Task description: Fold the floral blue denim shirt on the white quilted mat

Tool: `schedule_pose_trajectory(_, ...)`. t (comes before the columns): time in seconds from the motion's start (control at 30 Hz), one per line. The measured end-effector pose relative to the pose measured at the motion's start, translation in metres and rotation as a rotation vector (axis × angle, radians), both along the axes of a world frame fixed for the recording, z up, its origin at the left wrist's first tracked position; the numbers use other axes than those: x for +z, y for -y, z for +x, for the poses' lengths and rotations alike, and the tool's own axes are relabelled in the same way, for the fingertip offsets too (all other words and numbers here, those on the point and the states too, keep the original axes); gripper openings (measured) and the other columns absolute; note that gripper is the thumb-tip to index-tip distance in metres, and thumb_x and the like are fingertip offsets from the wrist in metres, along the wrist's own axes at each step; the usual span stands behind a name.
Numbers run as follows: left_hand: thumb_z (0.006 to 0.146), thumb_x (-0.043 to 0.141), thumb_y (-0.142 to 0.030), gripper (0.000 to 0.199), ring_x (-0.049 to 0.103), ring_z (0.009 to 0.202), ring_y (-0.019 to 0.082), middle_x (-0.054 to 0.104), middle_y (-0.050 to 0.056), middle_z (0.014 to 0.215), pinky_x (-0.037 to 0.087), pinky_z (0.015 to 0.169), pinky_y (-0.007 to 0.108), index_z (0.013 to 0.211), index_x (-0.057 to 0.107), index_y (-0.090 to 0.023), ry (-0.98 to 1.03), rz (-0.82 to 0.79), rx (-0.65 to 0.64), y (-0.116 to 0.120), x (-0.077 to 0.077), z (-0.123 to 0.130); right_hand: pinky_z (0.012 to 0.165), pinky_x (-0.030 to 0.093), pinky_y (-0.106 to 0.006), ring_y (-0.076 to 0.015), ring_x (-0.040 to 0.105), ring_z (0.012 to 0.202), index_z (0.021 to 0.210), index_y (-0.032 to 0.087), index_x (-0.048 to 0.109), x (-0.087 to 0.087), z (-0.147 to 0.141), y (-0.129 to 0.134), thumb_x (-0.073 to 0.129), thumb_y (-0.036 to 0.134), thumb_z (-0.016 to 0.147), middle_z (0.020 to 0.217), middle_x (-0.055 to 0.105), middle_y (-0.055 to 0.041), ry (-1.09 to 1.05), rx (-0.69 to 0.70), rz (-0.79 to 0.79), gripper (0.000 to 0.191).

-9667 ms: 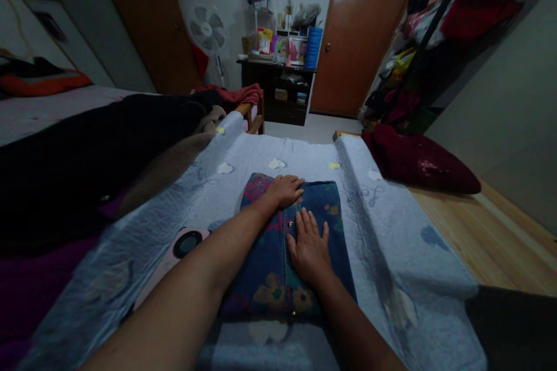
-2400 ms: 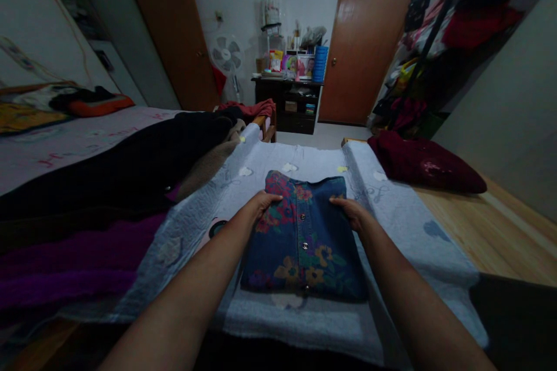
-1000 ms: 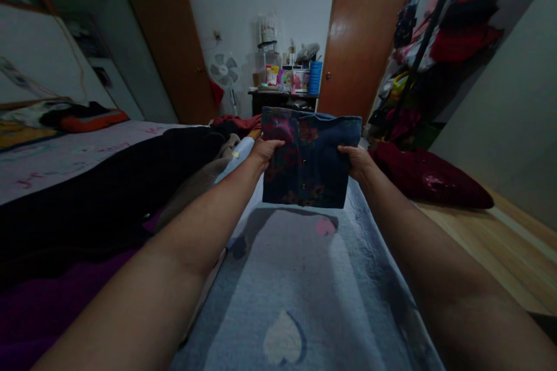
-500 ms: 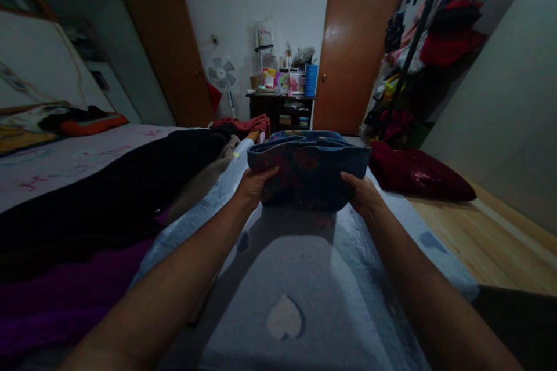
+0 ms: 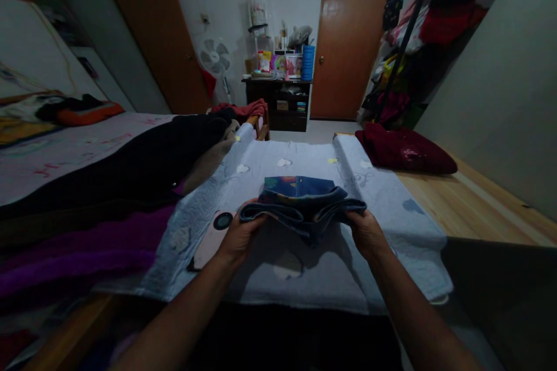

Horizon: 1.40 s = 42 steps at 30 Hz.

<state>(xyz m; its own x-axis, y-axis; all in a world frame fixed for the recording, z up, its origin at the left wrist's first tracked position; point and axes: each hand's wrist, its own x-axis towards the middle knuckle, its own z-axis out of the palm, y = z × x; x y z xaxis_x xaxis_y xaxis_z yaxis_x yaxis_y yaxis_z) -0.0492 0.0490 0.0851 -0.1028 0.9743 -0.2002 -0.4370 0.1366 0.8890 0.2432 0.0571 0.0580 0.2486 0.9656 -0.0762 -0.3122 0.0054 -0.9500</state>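
A folded blue denim garment (image 5: 300, 188) with a colourful floral print is held in front of me, low over the light-blue cloth (image 5: 300, 153) with heart and cloud shapes. My left hand (image 5: 241, 237) grips its left edge, fingers underneath. At the right edge, my right hand (image 5: 365, 232) pinches the fabric in the same way. The near side shows rolled, open folds, while a small metal button sits on the far part. Beside my left wrist lies a pale pink phone-like device (image 5: 211, 243) with a round black camera ring, partly covered by my arm.
Dark clothing (image 5: 174, 156) and purple fabric (image 5: 148, 237) lie along the left bed. A maroon cushion (image 5: 404, 148) rests on wooden boards (image 5: 430, 203) at right. Behind stand a fan (image 5: 216, 58), a dark cabinet (image 5: 282, 107) and a brown door (image 5: 339, 40).
Both hands have brought the denim garment lower and closer, tipping it from upright toward flat. My view has tilted down, so the phone-like device and the cloth's near edge now show.
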Motion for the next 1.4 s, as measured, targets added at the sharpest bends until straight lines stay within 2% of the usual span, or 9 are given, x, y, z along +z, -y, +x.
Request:
schedule_pose_trajectory(0.2,0.061,0.084,-0.013,0.092,0.070,0.094,0.021,0.071,-0.002,0.110,0.058,0.084,0.038,0.136,0.038,-0.039,0.189,-0.199,0.047,0.049,-0.035,0.000,0.082,0.054,-0.030,-0.0195,0.067,0.090,0.098,0.023,0.064,-0.032,-0.011,0.049,0.084,0.031,0.060,0.093,0.073,-0.0002,-0.005,-0.070,-0.102,0.044)
schedule_pose_trajectory(0.33,0.068,0.078,-0.020,0.059,0.069,0.103,0.025,0.073,0.001,0.106,0.058,0.087,0.039,0.122,0.055,-0.032,0.295,-0.240,0.032,0.064,-0.043,0.008,0.077,0.057,-0.031,-0.0208,0.068,0.090,0.100,0.026,0.060,-0.035,-0.027,0.074,0.081,0.030,0.062,0.096,0.072,-0.0004,-0.071,-0.131,-0.191,0.044)
schedule_pose_trajectory(0.47,0.073,0.074,-0.027,0.035,0.063,0.114,0.029,0.073,0.003,0.108,0.055,0.093,0.046,0.106,0.063,-0.029,0.417,-0.332,0.012,0.072,-0.040,0.015,0.084,0.057,-0.040,-0.0246,0.070,0.093,0.092,0.027,0.062,-0.035,-0.032,0.088,0.071,0.026,0.067,0.093,0.074,-0.0010,-0.295,-0.010,-0.254,0.027)
schedule_pose_trajectory(0.6,0.076,0.072,-0.034,0.030,0.068,0.104,0.031,0.074,0.007,0.101,0.054,0.089,0.053,0.103,0.064,-0.026,0.449,-0.411,-0.093,0.080,-0.035,0.016,0.085,0.056,-0.045,-0.0260,0.071,0.087,0.073,0.025,0.061,-0.031,-0.022,0.093,0.064,0.020,0.064,0.081,0.074,-0.0023,-0.385,0.051,-0.313,0.011)
schedule_pose_trajectory(0.77,0.074,0.074,-0.029,0.019,0.071,0.086,0.025,0.074,0.007,0.087,0.056,0.084,0.044,0.088,0.063,-0.020,0.466,-0.474,-0.128,0.086,-0.031,0.021,0.084,0.056,-0.044,-0.0258,0.070,0.091,0.085,0.025,0.065,-0.019,-0.004,0.099,0.066,0.031,0.071,0.092,0.074,-0.0038,-0.428,0.086,-0.286,0.015)
schedule_pose_trajectory(0.9,0.074,0.075,-0.028,0.021,0.071,0.089,0.027,0.073,0.006,0.088,0.054,0.090,0.048,0.089,0.062,-0.021,0.484,-0.456,-0.115,0.088,-0.027,0.029,0.074,0.059,-0.034,-0.0208,0.070,0.083,0.088,0.025,0.063,-0.014,0.010,0.097,0.069,0.031,0.074,0.091,0.074,-0.0010,-0.301,0.049,-0.289,0.016)
schedule_pose_trajectory(1.0,0.075,0.074,-0.027,0.023,0.070,0.094,0.030,0.073,0.008,0.092,0.052,0.092,0.051,0.094,0.063,-0.021,0.504,-0.461,-0.164,0.090,-0.024,0.036,0.068,0.059,-0.030,-0.0179,0.069,0.076,0.088,0.024,0.064,-0.013,0.015,0.096,0.069,0.026,0.077,0.087,0.074,-0.0006,-0.350,0.082,-0.367,0.012)
schedule_pose_trajectory(1.2,0.082,0.067,-0.024,0.022,0.070,0.092,0.025,0.072,0.009,0.097,0.056,0.082,0.036,0.103,0.062,-0.018,0.530,-0.467,-0.174,0.086,-0.022,0.052,0.061,0.059,-0.028,-0.0198,0.072,0.075,0.098,0.022,0.062,-0.011,0.007,0.102,0.066,0.021,0.080,0.092,0.075,-0.0045,-0.529,0.148,-0.447,0.019)
schedule_pose_trajectory(1.4,0.091,0.059,-0.037,0.026,0.066,0.071,0.016,0.070,0.006,0.086,0.049,0.065,0.026,0.108,0.062,-0.017,0.310,-0.570,-0.180,0.085,-0.023,0.066,0.051,0.055,-0.025,-0.0196,0.071,0.066,0.095,0.020,0.058,-0.007,0.002,0.108,0.058,0.023,0.088,0.077,0.074,-0.0071,-0.620,0.220,-0.503,0.007)
